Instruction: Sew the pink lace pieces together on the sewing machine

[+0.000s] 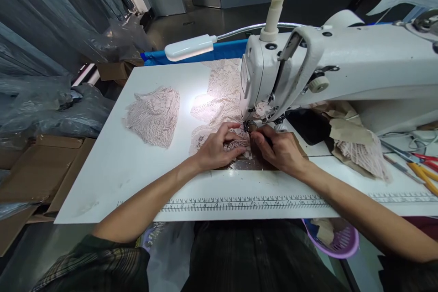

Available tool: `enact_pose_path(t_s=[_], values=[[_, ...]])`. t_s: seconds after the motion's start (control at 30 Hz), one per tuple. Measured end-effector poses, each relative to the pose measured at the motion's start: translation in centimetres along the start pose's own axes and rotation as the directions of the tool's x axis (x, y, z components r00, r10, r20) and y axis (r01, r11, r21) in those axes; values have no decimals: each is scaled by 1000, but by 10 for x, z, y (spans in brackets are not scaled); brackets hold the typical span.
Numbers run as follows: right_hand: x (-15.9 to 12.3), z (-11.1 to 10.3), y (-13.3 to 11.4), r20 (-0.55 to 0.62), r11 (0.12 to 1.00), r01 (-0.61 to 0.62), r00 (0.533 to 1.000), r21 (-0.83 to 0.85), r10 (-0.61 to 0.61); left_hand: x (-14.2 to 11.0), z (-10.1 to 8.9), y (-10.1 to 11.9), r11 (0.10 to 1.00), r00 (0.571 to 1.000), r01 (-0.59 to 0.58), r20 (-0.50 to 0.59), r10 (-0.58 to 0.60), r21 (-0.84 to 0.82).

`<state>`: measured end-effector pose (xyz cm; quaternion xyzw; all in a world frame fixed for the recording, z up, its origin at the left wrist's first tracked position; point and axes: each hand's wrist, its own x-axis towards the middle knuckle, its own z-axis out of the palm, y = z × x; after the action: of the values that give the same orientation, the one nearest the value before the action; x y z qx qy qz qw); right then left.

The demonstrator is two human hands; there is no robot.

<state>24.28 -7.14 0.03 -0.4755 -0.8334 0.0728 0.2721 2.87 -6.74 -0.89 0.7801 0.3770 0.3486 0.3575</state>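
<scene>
Pale pink lace fabric (224,86) lies on the sewing machine table and runs in under the needle area. My left hand (219,146) rests on its near end, with a bunched fold of lace between thumb and fingers. Close to the presser foot (247,125), my right hand (278,148) is closed in a pinch; what its fingertips hold is hidden. The white sewing machine (362,61) stands over both hands. A separate lace piece (153,116) lies flat to the left.
A lamp (190,48) on a bendable neck lights the lace. To the right are a black flat object (308,125), more lace with brown pieces (361,150), and scissors with yellow handles (424,175). A printed ruler (239,204) runs along the front edge; a purple basket (347,246) stands below.
</scene>
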Motion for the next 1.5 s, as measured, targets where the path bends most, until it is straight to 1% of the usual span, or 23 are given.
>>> enact_pose_path(t_s=[0.07, 0.13, 0.2, 0.23, 0.27, 0.3, 0.33, 0.4, 0.43, 0.5, 0.57, 0.67, 0.83, 0.9, 0.97, 1.03, 1.1, 1.17, 1.2, 1.27, 1.33, 1.4, 1.5], values=[[-7, -9, 7, 20, 999, 29, 999, 42, -30, -1, -2, 1, 962, 980, -194, 72, 184, 192], [-15, -17, 16, 24, 999, 23, 999, -23, -22, -2, -3, 0, 878, 942, -335, 145, 303, 342], [-22, -24, 24, -16, 985, 15, 1000, -173, -18, -1, -3, -1, 796, 910, -413, 175, 375, 442], [-24, -25, 26, -48, 973, 17, 998, -232, -29, 0, -2, -1, 762, 896, -438, 167, 411, 478], [-25, -26, 27, -69, 968, 30, 996, -250, -49, 1, -2, -2, 731, 881, -458, 150, 449, 505], [-25, -26, 27, -66, 975, 58, 995, -216, -74, 2, -3, -2, 709, 865, -473, 123, 486, 524], [-25, -24, 26, -37, 986, 95, 994, -140, -101, 3, -3, -2, 697, 850, -482, 91, 519, 532], [-23, -18, 23, 58, 986, 166, 984, 34, -168, 5, -4, -1, 702, 832, -483, 25, 554, 523], [-22, -14, 21, 105, 977, 194, 974, 89, -203, 5, -4, -1, 711, 830, -481, 4, 558, 512], [-21, -6, 17, 150, 967, 232, 958, 103, -246, 5, -4, -1, 727, 832, -481, -5, 554, 490], [-22, -1, 16, 156, 963, 260, 951, 75, -268, 5, -1, -3, 729, 832, -496, 17, 555, 472], [-25, 1, 16, 163, 956, 284, 942, 74, -293, 5, 3, -4, 716, 827, -529, 89, 555, 456], [-35, -5, 16, 192, 953, 275, 936, 128, -296, 4, 5, 1, 664, 836, -538, 225, 501, 519], [-36, -9, 16, 216, 952, 271, 930, 142, -297, 3, 3, 3, 635, 828, -553, 264, 495, 539], [-31, -15, 18, 242, 947, 267, 921, 177, -305, 2, 2, 3, 602, 816, -570, 296, 497, 560], [-21, -21, 22, 269, 934, 252, 909, 255, -318, 2, 1, 4, 571, 808, -579, 315, 498, 582], [-10, -24, 27, 291, 921, 206, 906, 330, -307, 1, 1, 3, 551, 804, -583, 326, 497, 596], [-3, -22, 33, 280, 933, 151, 927, 326, -248, 1, 2, 3, 544, 802, -583, 324, 501, 603], [-1, -19, 35, 270, 939, 146, 934, 312, -235, 1, 2, 3, 544, 803, -581, 319, 503, 606], [-3, -12, 38, 233, 943, 172, 942, 286, -243, 1, 3, 3, 545, 804, -578, 311, 507, 608], [-8, -5, 39, 193, 938, 224, 941, 265, -279, 0, 3, 3, 540, 802, -580, 312, 510, 610], [-14, 0, 39, 165, 935, 264, 938, 237, -306, 1, 2, 3, 518, 790, -596, 331, 517, 614], [-17, 1, 38, 141, 934, 291, 936, 209, -323, 1, 1, 4, 477, 764, -626, 365, 532, 617]])
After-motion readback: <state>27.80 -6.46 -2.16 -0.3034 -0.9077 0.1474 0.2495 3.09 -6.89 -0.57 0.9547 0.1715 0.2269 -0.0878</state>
